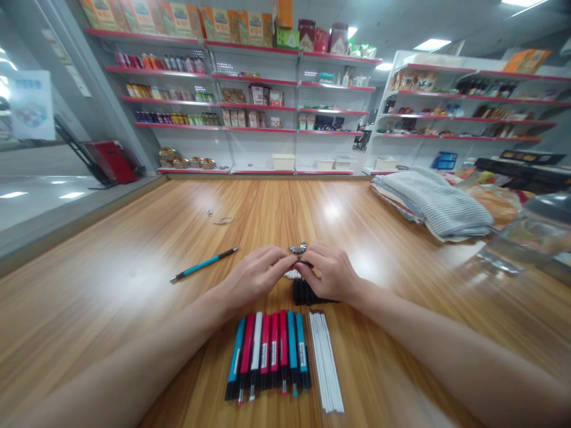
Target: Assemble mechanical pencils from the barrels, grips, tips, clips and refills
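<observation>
Right hand (332, 274) pinches small dark part (305, 263), left hand (256, 276) meeting it over counter (250, 220); pen barrels (274, 345) lined up nearer, white refills (325, 362) beside, blue pen (203, 265) leftward.

The left hand (256, 274) and the right hand (332, 273) are bare, each with slim, tapering fingers (271, 255) and a smooth, rounded back. The left forearm (173, 336) and the right forearm (428, 333) are likewise bare along their full visible length. Both wrists (363, 292) are uncovered and narrower than the forearms. Each forearm has an even outline and appears progressively broader toward the elbow end, where the edge of the view cuts it off. Fingernail detail is too small to tell.
</observation>
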`<state>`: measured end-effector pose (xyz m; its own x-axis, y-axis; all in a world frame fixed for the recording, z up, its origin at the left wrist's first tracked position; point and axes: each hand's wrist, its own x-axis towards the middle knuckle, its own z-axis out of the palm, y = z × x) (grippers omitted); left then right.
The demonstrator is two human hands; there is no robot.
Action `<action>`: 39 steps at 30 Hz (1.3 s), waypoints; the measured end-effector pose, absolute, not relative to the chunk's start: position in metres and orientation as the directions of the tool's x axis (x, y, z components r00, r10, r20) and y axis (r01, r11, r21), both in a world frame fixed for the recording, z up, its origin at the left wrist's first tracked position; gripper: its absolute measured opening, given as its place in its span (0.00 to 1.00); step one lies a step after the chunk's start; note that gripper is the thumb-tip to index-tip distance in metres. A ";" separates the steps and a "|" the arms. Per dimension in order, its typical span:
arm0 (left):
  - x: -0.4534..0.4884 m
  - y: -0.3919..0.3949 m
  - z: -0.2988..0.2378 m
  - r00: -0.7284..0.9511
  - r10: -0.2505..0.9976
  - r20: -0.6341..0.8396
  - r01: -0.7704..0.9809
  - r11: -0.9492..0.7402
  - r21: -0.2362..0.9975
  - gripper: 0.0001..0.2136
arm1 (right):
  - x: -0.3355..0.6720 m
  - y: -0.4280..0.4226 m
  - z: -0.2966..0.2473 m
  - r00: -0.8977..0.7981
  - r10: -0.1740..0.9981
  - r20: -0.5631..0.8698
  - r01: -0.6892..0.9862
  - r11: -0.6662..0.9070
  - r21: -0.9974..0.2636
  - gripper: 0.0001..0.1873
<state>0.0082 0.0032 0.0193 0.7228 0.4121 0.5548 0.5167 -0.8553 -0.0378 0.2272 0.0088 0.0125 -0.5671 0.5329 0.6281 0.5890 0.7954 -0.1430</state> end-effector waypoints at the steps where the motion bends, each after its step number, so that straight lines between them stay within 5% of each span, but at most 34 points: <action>1: 0.009 0.004 0.018 0.715 0.422 0.558 0.527 -0.849 -0.033 0.11 | 0.228 0.009 0.012 -0.567 0.534 0.627 0.597 0.791 -0.135 0.12; 11: 0.013 -0.002 0.013 0.741 0.505 0.442 0.621 -0.766 -0.166 0.11 | 0.237 0.007 0.012 -0.646 0.495 0.581 0.550 0.830 -0.097 0.19; 20: 0.009 0.001 0.010 0.723 0.589 0.361 0.662 -0.740 -0.121 0.07 | 0.238 0.015 0.012 -0.692 0.443 0.570 0.486 0.870 -0.086 0.10; 26: 0.012 -0.002 0.011 0.723 0.567 0.394 0.655 -0.744 -0.130 0.09 | 0.241 0.021 0.008 -0.648 0.451 0.613 0.507 0.857 -0.094 0.18; 31: 0.011 0.000 0.010 0.712 0.573 0.406 0.665 -0.735 -0.129 0.06 | 0.242 0.017 0.013 -0.604 0.462 0.649 0.472 0.864 -0.175 0.08; 39: 0.009 0.002 0.008 0.705 0.584 0.403 0.672 -0.732 -0.113 0.06 | 0.247 0.025 0.010 -0.613 0.461 0.642 0.430 0.876 -0.219 0.15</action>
